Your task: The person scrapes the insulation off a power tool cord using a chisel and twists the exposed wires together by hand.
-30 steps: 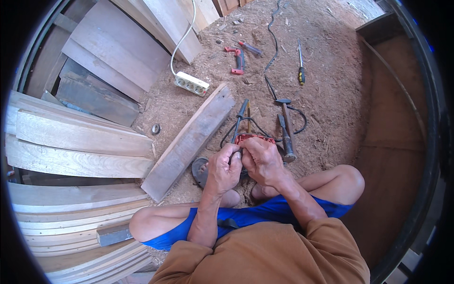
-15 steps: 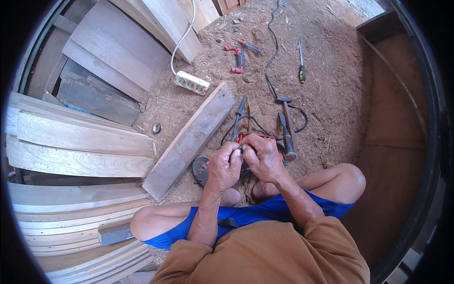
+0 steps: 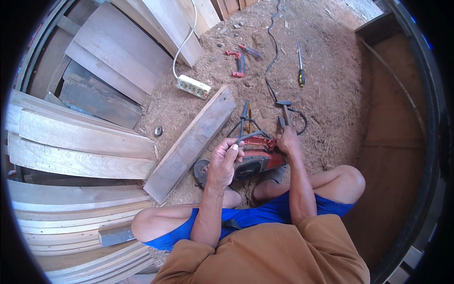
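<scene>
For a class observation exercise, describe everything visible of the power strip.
The power strip is oblong, white and plastic-looking, with three round greyish sockets in a row, nothing plugged in, and a red part at its right end. A white cord runs up from its left end. It lies slanted, sockets up, on sawdust-strewn ground, near the weathered board's far end.

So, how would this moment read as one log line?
left hand: pinching dark cable; right hand: at hammer, grip unclear; nearby: red-black power tool
</scene>
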Motion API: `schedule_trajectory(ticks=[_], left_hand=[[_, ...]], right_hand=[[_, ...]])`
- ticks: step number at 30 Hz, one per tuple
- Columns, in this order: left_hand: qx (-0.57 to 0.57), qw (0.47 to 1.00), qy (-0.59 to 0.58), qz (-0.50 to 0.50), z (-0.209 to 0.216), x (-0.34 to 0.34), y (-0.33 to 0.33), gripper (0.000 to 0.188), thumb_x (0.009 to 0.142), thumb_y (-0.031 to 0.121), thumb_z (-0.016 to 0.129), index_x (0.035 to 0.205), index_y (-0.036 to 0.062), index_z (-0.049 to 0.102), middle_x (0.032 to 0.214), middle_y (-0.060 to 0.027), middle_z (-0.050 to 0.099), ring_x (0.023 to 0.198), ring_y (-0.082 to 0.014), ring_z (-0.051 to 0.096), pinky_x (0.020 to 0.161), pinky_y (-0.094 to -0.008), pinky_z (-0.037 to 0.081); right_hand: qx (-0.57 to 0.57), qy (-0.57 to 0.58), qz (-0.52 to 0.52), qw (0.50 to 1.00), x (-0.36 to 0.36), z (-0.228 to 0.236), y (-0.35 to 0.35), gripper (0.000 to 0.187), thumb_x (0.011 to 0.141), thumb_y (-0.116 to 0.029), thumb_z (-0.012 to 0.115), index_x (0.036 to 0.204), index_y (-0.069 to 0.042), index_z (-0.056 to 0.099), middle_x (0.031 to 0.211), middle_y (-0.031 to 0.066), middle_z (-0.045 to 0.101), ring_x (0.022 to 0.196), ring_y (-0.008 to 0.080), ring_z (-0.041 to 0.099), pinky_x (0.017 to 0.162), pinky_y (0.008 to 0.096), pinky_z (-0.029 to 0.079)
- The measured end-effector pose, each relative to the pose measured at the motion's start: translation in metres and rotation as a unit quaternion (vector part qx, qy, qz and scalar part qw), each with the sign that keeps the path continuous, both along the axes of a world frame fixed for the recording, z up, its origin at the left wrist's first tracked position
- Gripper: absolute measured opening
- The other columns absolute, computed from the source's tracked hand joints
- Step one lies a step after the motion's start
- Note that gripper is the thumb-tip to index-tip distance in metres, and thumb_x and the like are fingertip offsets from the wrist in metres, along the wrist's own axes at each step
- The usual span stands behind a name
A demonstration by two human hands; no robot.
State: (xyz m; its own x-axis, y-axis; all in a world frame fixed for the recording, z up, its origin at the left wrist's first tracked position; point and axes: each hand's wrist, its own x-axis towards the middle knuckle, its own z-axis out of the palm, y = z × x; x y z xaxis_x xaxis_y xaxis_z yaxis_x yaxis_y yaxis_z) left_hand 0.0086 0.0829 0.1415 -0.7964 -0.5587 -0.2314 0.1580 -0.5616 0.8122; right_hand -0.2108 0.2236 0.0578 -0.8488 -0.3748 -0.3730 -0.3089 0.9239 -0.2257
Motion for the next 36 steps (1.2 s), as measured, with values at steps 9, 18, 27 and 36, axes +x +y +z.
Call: schedule_trajectory(ticks=[9, 18, 27, 36], left_hand=[[0.065, 0.995, 0.051, 0.049, -0.004, -0.005, -0.006, 0.014, 0.099, 0.009, 0.067, 0.111, 0.0041, 0.062, 0.097, -0.0055, 0.066, 0.083, -0.0112, 0.062, 0.076, -0.0273, 0.054], [-0.079, 0.992, -0.036, 0.095, -0.009, -0.002, -0.019, 0.011, 0.098, 0.011, 0.07, 0.104, 0.0048, 0.063, 0.087, -0.0022, 0.066, 0.075, -0.0073, 0.06, 0.071, -0.024, 0.051], [-0.165, 0.977, -0.081, 0.107, -0.007, -0.004, -0.019, 0.007, 0.098, 0.005, 0.066, 0.101, 0.0021, 0.061, 0.085, 0.0024, 0.063, 0.078, -0.0022, 0.055, 0.069, -0.0206, 0.046], [-0.186, 0.972, -0.08, 0.116, -0.008, -0.005, -0.018, 0.005, 0.098, 0.002, 0.063, 0.101, 0.0012, 0.06, 0.086, 0.0015, 0.063, 0.078, -0.0033, 0.057, 0.069, -0.0217, 0.047]], right_hand=[[-0.051, -0.055, -0.121, 0.99, 0.019, 0.04, 0.006, 0.055, 0.091, -0.016, 0.057, 0.144, -0.004, 0.049, 0.113, 0.0291, 0.069, 0.105, 0.0471, 0.067, 0.093, 0.0519, 0.053], [-0.446, -0.378, 0.017, 0.811, 0.12, 0.152, 0.011, 0.048, 0.099, -0.006, 0.051, 0.146, 0.002, 0.048, 0.092, 0.0083, 0.068, 0.071, 0.0113, 0.063, 0.066, 0.0284, 0.054], [-0.377, -0.323, 0.133, 0.858, 0.132, 0.158, 0.008, 0.062, 0.1, -0.008, 0.051, 0.158, 0.002, 0.032, 0.085, 0.0116, 0.07, 0.068, 0.0149, 0.065, 0.067, 0.0308, 0.054], [-0.389, -0.294, 0.159, 0.858, 0.132, 0.143, 0.007, 0.063, 0.1, -0.005, 0.048, 0.16, -0.003, 0.03, 0.085, 0.0076, 0.067, 0.066, 0.0129, 0.062, 0.065, 0.0298, 0.053]])
